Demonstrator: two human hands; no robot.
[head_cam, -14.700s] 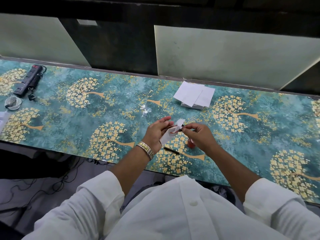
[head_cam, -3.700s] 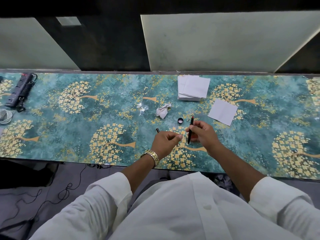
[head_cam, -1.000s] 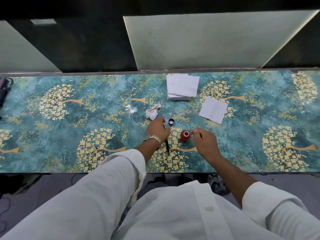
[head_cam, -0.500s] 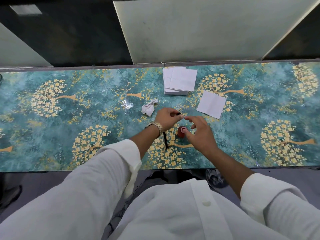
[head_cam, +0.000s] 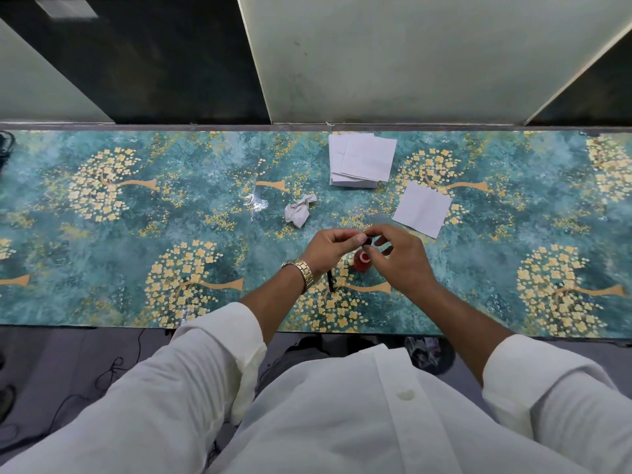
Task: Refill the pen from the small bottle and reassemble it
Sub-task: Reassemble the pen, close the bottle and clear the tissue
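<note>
A single view is given, taken from a wide-angle camera worn on the head. The scene is looked at from above, forward and steeply down. The worktop is seen across the middle, curved by the lens; a wall panel is beyond it, the wearer's shirt nearest.

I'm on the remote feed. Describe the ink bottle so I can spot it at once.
On the teal flowered table, look just under the person's two meeting hands, near the front edge. The small bottle stands upright there, beside a black pen. It is the only red thing, uncapped, with a pale open mouth.
</note>
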